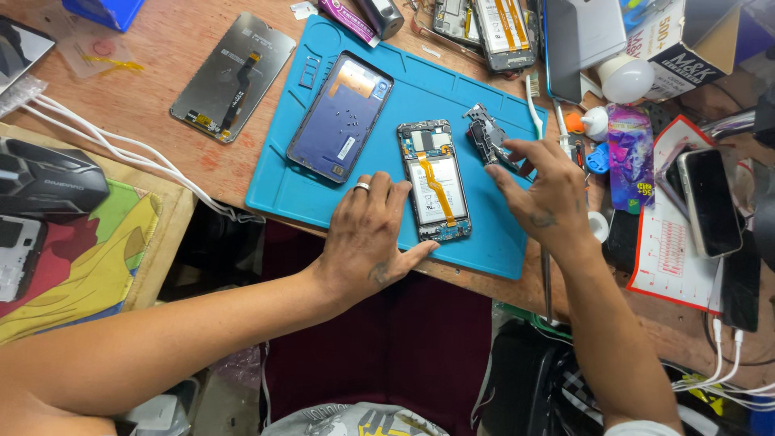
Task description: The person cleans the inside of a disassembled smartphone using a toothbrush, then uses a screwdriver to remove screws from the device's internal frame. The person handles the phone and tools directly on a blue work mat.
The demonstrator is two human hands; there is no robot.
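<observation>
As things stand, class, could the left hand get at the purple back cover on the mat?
Probably yes: the left hand rests on the blue mat just below the purple back cover, with nothing between them.

We see a wooden bench bearing a blue mat, a screen panel, white cables, a bulb and a phone.

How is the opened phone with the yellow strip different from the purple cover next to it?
The opened phone shows its insides: a battery, a yellow-orange ribbon and circuit parts. The purple back cover is a hollow shell with tiny screws lying in it. The left hand touches the phone; the cover lies untouched. Both lie flat on the blue mat.
</observation>
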